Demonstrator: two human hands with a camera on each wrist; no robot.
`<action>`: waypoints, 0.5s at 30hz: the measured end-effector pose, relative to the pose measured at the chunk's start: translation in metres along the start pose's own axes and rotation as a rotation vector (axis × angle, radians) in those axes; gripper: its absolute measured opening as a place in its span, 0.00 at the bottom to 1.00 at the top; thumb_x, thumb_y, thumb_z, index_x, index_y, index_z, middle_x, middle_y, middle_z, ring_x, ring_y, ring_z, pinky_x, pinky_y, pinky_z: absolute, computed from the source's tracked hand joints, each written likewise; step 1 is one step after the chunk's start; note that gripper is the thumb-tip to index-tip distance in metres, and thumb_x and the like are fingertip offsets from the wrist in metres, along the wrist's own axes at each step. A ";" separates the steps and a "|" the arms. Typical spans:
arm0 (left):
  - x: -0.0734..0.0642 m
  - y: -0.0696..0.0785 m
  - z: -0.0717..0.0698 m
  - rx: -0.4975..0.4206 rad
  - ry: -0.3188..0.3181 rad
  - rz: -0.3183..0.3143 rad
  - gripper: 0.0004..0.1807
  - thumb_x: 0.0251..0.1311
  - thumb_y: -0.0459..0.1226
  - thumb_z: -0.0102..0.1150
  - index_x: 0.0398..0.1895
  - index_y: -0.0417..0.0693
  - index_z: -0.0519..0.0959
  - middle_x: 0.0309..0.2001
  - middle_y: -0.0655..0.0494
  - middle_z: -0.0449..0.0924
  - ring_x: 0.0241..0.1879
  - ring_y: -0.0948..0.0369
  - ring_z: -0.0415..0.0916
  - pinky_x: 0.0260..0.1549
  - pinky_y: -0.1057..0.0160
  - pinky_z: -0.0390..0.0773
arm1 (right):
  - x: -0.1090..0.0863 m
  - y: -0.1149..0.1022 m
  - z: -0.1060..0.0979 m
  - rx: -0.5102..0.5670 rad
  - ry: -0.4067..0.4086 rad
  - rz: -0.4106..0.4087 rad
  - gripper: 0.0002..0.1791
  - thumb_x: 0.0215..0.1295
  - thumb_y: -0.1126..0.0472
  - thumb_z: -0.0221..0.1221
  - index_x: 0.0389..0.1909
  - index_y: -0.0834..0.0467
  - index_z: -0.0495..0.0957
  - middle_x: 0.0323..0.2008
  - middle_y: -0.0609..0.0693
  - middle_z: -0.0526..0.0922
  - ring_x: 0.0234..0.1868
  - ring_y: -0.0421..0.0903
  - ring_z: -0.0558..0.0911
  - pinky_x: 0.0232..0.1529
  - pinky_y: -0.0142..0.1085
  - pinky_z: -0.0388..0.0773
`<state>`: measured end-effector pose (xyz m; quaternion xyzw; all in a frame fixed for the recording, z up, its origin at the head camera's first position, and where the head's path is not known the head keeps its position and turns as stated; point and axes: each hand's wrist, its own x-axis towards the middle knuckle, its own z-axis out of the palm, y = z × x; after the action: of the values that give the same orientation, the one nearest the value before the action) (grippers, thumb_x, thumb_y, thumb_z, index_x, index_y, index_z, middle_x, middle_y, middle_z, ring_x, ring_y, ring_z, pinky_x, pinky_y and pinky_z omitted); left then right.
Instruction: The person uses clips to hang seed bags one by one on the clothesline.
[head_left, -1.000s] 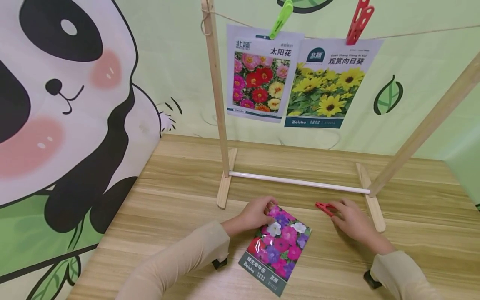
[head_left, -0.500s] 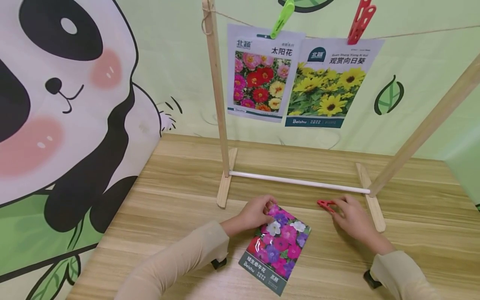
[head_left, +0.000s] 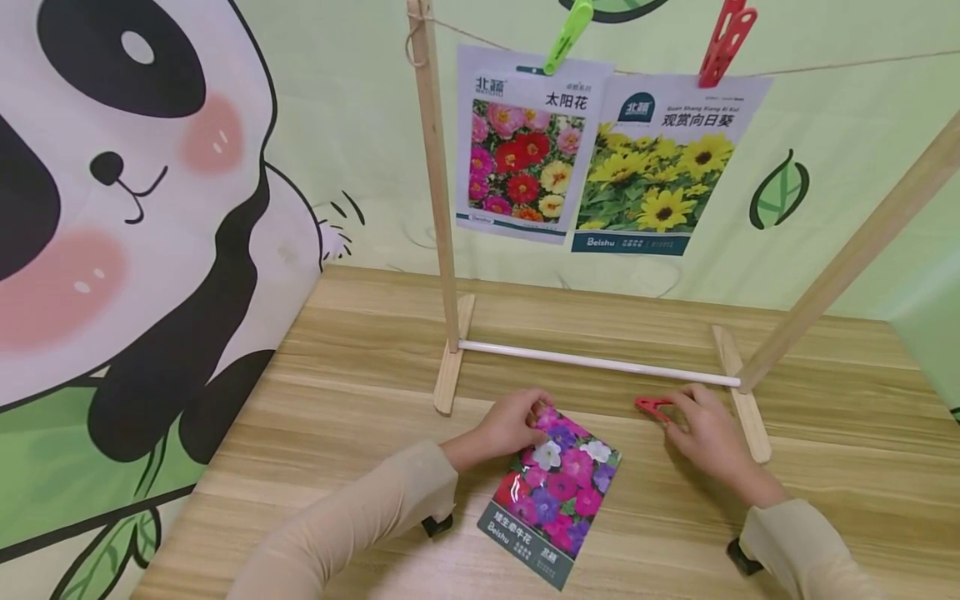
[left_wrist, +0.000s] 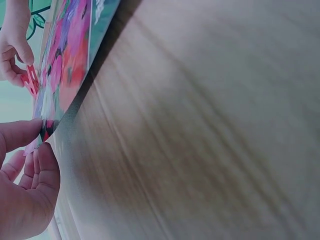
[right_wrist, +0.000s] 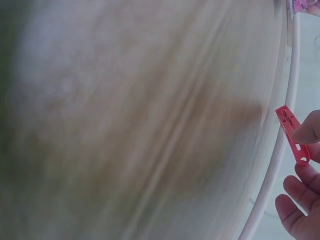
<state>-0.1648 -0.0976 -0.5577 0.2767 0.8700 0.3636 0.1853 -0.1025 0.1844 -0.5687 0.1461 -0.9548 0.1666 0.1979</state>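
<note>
My left hand (head_left: pixel 513 429) pinches the upper left corner of a glossy seed packet (head_left: pixel 562 492) printed with pink, purple and white flowers. The left wrist view shows the thumb on one face of the packet (left_wrist: pixel 70 55) and the fingers behind it. To the right, my right hand (head_left: pixel 705 433) holds a red clothespin (head_left: pixel 652 408) between thumb and fingers. In the right wrist view the clothespin (right_wrist: pixel 292 135) points away from the fingertips, with the other fingers loosely bent below it.
A wooden stand with a left post (head_left: pixel 438 208) and a white crossbar (head_left: pixel 600 362) is on the table (head_left: pixel 360 350). From its string hang a red-flower packet (head_left: pixel 521 146) on a green clothespin (head_left: pixel 567 37) and a sunflower packet (head_left: pixel 660 171) on another red clothespin (head_left: pixel 727 46).
My right hand has turned the red clothespin slightly and shifted it a little to the right. The left hand and its packet have stayed almost still.
</note>
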 end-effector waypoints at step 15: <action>0.000 0.002 0.001 -0.031 0.019 0.010 0.23 0.44 0.28 0.64 0.47 0.43 0.72 0.35 0.51 0.75 0.32 0.63 0.72 0.32 0.74 0.72 | 0.004 0.001 -0.004 -0.018 0.073 -0.068 0.19 0.36 0.72 0.64 0.36 0.70 0.78 0.33 0.59 0.75 0.34 0.53 0.73 0.32 0.43 0.69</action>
<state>-0.1635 -0.0961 -0.5565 0.2746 0.8646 0.3807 0.1794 -0.1054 0.1855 -0.5637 0.1706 -0.9430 0.1561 0.2393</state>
